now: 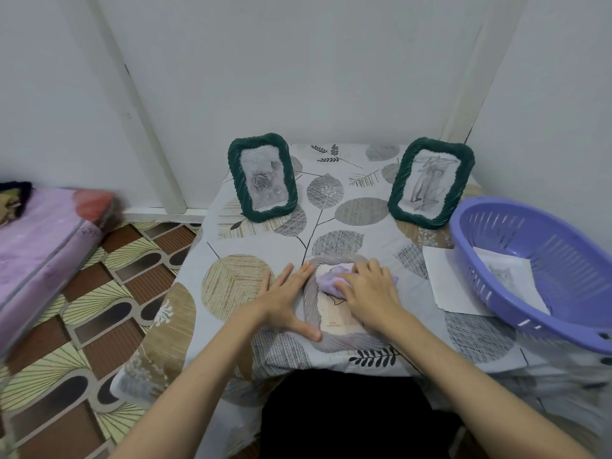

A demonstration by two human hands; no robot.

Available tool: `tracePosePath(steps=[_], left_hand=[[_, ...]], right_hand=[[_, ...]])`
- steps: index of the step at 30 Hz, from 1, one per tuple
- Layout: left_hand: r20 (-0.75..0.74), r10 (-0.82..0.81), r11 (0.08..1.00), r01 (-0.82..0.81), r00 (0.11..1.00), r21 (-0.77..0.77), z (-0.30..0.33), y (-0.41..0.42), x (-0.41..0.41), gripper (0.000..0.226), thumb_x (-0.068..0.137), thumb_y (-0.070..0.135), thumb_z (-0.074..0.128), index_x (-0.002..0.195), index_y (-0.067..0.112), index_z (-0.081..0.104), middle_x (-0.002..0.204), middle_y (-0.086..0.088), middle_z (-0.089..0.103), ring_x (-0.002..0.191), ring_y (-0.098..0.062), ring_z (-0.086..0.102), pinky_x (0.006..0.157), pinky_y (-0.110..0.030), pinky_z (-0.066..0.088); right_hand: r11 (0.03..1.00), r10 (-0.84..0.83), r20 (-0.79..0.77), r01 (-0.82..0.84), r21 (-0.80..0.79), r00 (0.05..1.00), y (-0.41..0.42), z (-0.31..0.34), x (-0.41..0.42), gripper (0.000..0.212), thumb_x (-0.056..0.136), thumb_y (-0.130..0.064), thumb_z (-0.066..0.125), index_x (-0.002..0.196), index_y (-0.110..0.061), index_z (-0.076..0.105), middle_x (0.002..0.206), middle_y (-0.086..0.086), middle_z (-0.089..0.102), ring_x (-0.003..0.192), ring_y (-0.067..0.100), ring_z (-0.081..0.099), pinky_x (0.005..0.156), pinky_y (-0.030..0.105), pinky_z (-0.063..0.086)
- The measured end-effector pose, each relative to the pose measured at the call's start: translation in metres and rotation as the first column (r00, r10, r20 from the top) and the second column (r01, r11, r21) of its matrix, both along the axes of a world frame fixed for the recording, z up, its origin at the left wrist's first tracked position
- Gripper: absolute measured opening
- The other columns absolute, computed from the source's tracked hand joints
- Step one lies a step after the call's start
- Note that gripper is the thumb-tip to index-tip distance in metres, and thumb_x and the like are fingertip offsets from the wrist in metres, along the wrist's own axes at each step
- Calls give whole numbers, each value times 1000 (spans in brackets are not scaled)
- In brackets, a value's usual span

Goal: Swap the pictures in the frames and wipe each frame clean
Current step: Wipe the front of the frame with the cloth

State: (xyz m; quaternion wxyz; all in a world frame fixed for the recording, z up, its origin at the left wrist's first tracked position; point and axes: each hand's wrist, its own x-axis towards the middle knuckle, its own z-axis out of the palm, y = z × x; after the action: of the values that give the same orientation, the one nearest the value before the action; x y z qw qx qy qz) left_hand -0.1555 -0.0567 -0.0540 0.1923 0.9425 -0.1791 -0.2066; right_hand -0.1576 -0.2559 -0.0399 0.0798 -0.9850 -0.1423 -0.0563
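Behind the hands, two green frames [262, 177] upright, lilac basket [530, 270] right

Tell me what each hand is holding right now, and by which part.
The right hand presses a lilac cloth from above onto the flat-lying pale frame. The left hand grips nothing; it lies flat, bracing that frame's left edge.
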Motion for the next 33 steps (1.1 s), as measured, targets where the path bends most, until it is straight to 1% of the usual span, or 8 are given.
tracePosePath(steps=[5, 7, 11, 17, 24, 28, 31, 33], left_hand=[[7, 3, 1000, -2, 1000, -15, 3, -2, -2, 130, 54, 67, 74, 146, 36, -13, 156, 14, -15, 140, -8, -25, 112, -47, -23], [11, 12, 1000, -12, 1000, -15, 2, -2, -2, 131, 54, 67, 74, 147, 33, -12, 157, 12, -13, 141, -9, -23, 112, -47, -23], [13, 18, 999, -17, 1000, -28, 1, -1, -1, 130, 54, 65, 75, 147, 34, -10, 157, 12, -10, 142, -9, -21, 113, -47, -21], [16, 20, 999, -20, 1000, -35, 3, -2, -3, 129, 54, 65, 75, 147, 33, -9, 158, 9, -7, 143, -11, -19, 113, -47, -21], [17, 13, 1000, -12, 1000, -15, 1, -1, -1, 131, 54, 69, 73, 147, 31, -11, 157, 10, -12, 142, -9, -20, 113, -47, -21], [26, 18, 1000, -17, 999, -13, 1, -1, 0, 130, 54, 67, 74, 148, 30, -9, 157, 10, -11, 143, -10, -19, 113, -46, -21], [29, 10, 1000, -10, 1000, -13, 1, -1, -1, 129, 55, 66, 74, 147, 32, -9, 157, 13, -11, 143, -10, -19, 113, -46, -20], [37, 3, 1000, -3, 999, -1, 2, -1, -1, 129, 56, 66, 74, 147, 34, -11, 157, 13, -12, 143, -10, -19, 113, -47, -20]], right_hand=[[991, -133, -52, 133, -3, 990, 0, 3, 17, 39, 98, -35, 29, 118, -22, 59, 117, 8, 49, 107, 26, 39, 88, 38, 29], [996, -66, -106, 72, 47, 992, 14, 2, 18, 43, 97, -40, 27, 125, -23, 55, 122, 8, 47, 112, 26, 37, 92, 38, 28], [985, 142, -108, -130, 114, 984, 8, -5, -6, 77, 77, -61, 2, 125, -30, 54, 117, 3, 49, 108, 25, 39, 93, 38, 28], [1000, 13, -93, -11, 27, 996, 24, -1, 24, 40, 97, -43, 30, 128, -30, 52, 123, 5, 49, 114, 26, 37, 96, 38, 26], [999, 34, -103, -35, -13, 994, 6, 2, 26, 39, 98, -44, 28, 129, -35, 49, 122, 3, 47, 113, 24, 36, 94, 38, 26], [998, 42, -216, -30, 56, 976, 18, 0, 34, 37, 98, -42, 31, 129, -35, 51, 125, 6, 46, 119, 27, 34, 101, 39, 23], [987, 157, -316, -136, 88, 936, 8, 4, 21, 38, 96, -46, 33, 124, -35, 55, 124, 4, 46, 124, 25, 32, 105, 40, 20], [969, 247, -356, -233, 81, 901, -2, 10, 3, 51, 86, -57, 27, 122, -35, 57, 118, 2, 48, 117, 23, 34, 101, 37, 23]])
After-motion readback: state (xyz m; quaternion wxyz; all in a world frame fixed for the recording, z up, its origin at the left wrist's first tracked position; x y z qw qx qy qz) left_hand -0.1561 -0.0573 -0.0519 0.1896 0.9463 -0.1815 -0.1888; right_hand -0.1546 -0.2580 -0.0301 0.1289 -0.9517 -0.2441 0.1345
